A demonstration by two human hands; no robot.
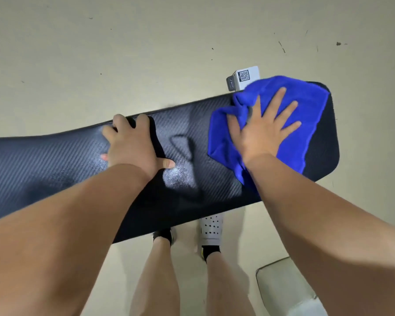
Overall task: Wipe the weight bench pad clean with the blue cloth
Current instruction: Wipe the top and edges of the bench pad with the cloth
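A long black weight bench pad point(55, 165) with a carbon-weave texture runs from the left edge to the right of the head view. The blue cloth point(306, 124) lies spread and partly bunched on its right end. My right hand point(263, 128) presses flat on the cloth with fingers spread. My left hand point(130, 142) rests on the middle of the pad, its fingers curled over the far edge. A paler, shiny patch shows on the pad between my hands.
A small white box with a QR code point(243, 77) sits on the floor just beyond the pad's far right edge. My legs and a white shoe point(211, 229) stand below the pad's near edge. A pale object point(283, 286) lies at bottom right.
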